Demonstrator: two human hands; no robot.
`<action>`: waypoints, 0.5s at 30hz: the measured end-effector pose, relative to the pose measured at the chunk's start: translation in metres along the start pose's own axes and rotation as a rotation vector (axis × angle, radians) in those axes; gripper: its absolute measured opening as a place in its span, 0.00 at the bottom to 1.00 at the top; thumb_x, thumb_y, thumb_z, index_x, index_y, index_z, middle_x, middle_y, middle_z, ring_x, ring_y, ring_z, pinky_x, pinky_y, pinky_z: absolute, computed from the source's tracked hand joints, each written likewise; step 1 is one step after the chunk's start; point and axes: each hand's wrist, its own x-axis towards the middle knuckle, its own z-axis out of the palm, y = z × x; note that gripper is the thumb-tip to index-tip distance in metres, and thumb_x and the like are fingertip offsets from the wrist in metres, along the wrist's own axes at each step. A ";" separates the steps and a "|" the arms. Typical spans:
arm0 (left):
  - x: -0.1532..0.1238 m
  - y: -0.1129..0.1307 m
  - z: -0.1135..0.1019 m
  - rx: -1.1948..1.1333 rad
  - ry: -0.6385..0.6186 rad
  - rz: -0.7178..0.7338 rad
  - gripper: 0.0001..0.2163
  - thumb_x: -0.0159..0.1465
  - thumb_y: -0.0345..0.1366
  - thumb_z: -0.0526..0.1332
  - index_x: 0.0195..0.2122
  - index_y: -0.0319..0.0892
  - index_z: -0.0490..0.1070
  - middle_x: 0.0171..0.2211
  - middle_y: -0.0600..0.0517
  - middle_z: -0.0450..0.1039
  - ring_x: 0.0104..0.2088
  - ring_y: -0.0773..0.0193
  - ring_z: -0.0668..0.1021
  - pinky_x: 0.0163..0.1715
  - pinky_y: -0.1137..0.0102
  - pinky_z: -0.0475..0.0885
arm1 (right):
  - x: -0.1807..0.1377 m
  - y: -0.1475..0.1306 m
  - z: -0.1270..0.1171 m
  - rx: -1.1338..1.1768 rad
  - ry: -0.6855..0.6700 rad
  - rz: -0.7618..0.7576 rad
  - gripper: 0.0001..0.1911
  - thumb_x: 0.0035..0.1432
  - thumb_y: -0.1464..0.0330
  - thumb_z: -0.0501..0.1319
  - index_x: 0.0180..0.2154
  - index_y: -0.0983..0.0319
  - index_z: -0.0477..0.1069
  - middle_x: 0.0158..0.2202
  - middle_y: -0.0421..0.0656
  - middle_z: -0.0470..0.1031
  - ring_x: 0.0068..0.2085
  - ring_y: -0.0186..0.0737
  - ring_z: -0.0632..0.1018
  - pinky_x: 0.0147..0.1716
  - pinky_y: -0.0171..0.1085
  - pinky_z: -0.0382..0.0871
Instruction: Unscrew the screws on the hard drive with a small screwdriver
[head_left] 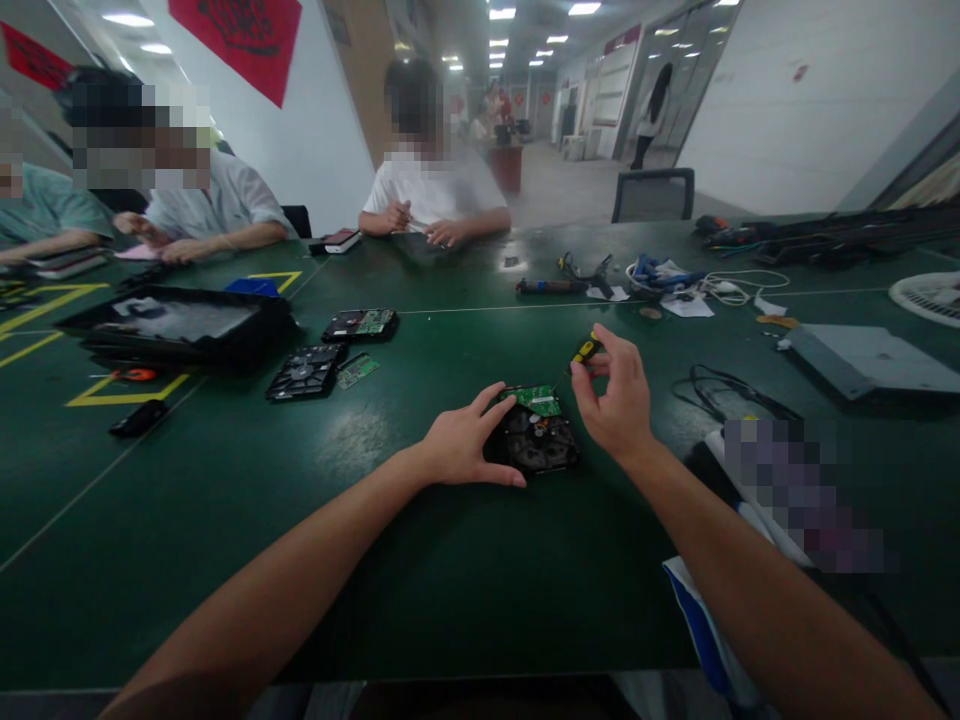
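A black hard drive (541, 445) with a green circuit board (541, 400) along its far side lies on the table in front of me. Spread across its left side, my left hand (469, 440) grips the drive, fingers at the far edge and thumb at the near edge. My right hand (619, 395) pinches a small yellow-and-black screwdriver (587, 347) just right of the drive. The screwdriver is tilted, its thin shaft pointing down toward the board's right end; whether the tip touches is too small to tell.
To the left are two more hard drives (306, 372) (361, 324), a loose circuit board (358, 370) and a black bin (187, 325). Cables (739, 390), a grey metal box (874, 358) and a dark cylindrical tool (551, 286) lie right. People (442, 195) sit across the green table (420, 620).
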 end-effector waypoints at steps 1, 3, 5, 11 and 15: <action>0.000 0.000 0.000 -0.002 -0.001 0.001 0.59 0.54 0.79 0.58 0.78 0.49 0.42 0.79 0.41 0.37 0.69 0.32 0.66 0.61 0.47 0.72 | 0.000 0.000 0.000 -0.004 0.002 0.003 0.34 0.68 0.68 0.62 0.71 0.50 0.56 0.58 0.50 0.70 0.43 0.45 0.80 0.43 0.50 0.85; 0.000 0.000 -0.001 -0.006 -0.003 0.002 0.59 0.54 0.79 0.58 0.78 0.49 0.42 0.79 0.42 0.37 0.70 0.32 0.65 0.61 0.47 0.72 | 0.000 0.001 0.001 -0.016 -0.002 0.003 0.34 0.68 0.68 0.62 0.71 0.50 0.56 0.59 0.50 0.70 0.44 0.46 0.80 0.45 0.52 0.85; -0.001 0.001 -0.001 -0.007 -0.004 -0.001 0.59 0.54 0.78 0.58 0.78 0.49 0.42 0.79 0.42 0.37 0.70 0.33 0.65 0.61 0.47 0.72 | 0.000 0.001 0.001 -0.018 -0.008 0.001 0.34 0.68 0.69 0.60 0.72 0.50 0.54 0.60 0.51 0.70 0.45 0.48 0.81 0.47 0.55 0.84; 0.000 0.000 0.000 -0.006 -0.004 0.002 0.59 0.54 0.78 0.59 0.78 0.48 0.42 0.79 0.41 0.37 0.70 0.32 0.65 0.62 0.46 0.71 | 0.000 0.001 0.001 -0.006 0.015 0.005 0.33 0.66 0.67 0.64 0.69 0.51 0.58 0.58 0.50 0.70 0.43 0.46 0.81 0.41 0.50 0.85; 0.000 0.000 0.000 -0.003 -0.007 -0.001 0.59 0.54 0.78 0.59 0.78 0.49 0.43 0.79 0.42 0.37 0.70 0.32 0.65 0.61 0.46 0.72 | -0.001 0.000 0.001 -0.011 -0.010 0.001 0.33 0.68 0.68 0.61 0.71 0.52 0.56 0.60 0.51 0.71 0.46 0.47 0.81 0.48 0.53 0.84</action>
